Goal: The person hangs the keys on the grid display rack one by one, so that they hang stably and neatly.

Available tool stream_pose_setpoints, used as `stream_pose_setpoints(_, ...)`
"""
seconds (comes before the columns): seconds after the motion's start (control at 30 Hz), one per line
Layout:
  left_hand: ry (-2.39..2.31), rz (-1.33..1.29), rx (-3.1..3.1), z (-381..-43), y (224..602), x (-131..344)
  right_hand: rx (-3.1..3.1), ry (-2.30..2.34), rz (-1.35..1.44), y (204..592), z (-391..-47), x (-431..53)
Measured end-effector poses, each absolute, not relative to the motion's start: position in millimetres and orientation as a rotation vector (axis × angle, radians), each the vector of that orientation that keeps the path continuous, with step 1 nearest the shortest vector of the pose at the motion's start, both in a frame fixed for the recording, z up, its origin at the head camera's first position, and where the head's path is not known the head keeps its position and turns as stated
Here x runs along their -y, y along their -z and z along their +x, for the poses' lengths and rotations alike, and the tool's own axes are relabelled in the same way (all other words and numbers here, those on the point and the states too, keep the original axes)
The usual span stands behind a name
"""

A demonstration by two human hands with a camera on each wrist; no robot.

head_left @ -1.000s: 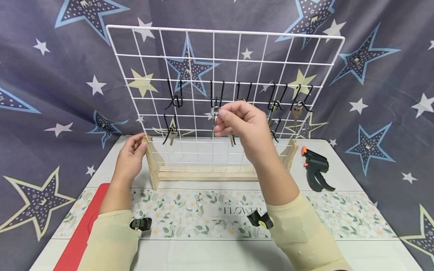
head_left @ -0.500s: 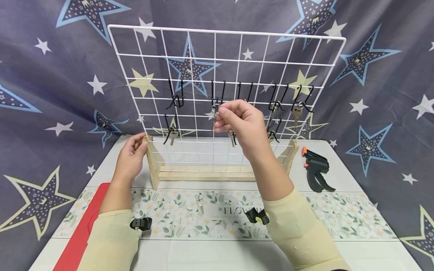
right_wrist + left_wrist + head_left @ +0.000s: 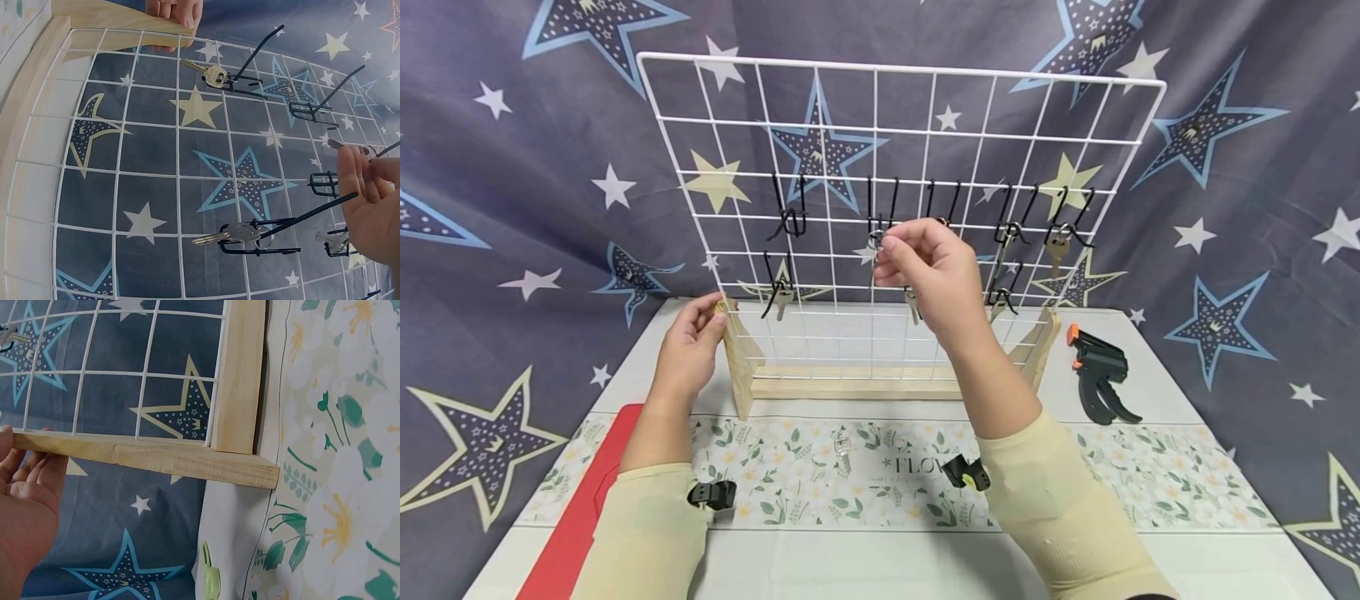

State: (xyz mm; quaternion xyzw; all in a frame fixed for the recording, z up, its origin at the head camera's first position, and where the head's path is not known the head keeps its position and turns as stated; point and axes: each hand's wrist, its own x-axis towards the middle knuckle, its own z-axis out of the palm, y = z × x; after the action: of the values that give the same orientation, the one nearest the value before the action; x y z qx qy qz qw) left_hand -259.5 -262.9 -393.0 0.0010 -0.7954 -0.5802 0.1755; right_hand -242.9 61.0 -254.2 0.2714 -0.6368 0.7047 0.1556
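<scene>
My right hand point(image 3: 934, 279) pinches a key ring point(image 3: 876, 239) at a black hook in the upper row of a white wire grid point(image 3: 846, 133). The key point(image 3: 335, 144) on that ring shows beside the fingertips in the right wrist view; whether the ring is over the prong cannot be told. My left hand point(image 3: 688, 342) grips the top of the grid's left wooden upright point(image 3: 739, 358), thumb in front, as the left wrist view also shows. Another key point(image 3: 842, 454) with a ring lies on the flowered table strip below the stand.
Black hooks carry other keys, such as a brass key point(image 3: 1057, 246) at upper right and a key point(image 3: 782, 302) at lower left. The upper left hook point(image 3: 788, 221) bears no key. A black spring clamp point(image 3: 1101, 375) lies right; a red flat thing point(image 3: 583, 500) lies left.
My right hand has shifted slightly left and up, bringing the pinched ring against the black hook. The left hand has stayed on the upright.
</scene>
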Motion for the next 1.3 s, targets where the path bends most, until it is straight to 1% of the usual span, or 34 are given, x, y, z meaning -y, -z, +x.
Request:
stream_pose_setpoints(0.7, 1.627, -0.017, 2.262, -259, 392, 264, 1.763, -2.228, 0.687, 256, -266, -58)
stream_pose_setpoints(1.3, 1.650, -0.020, 2.250, -260, 394, 265, 1.762, -2.252, 0.614, 258, -279, -58)
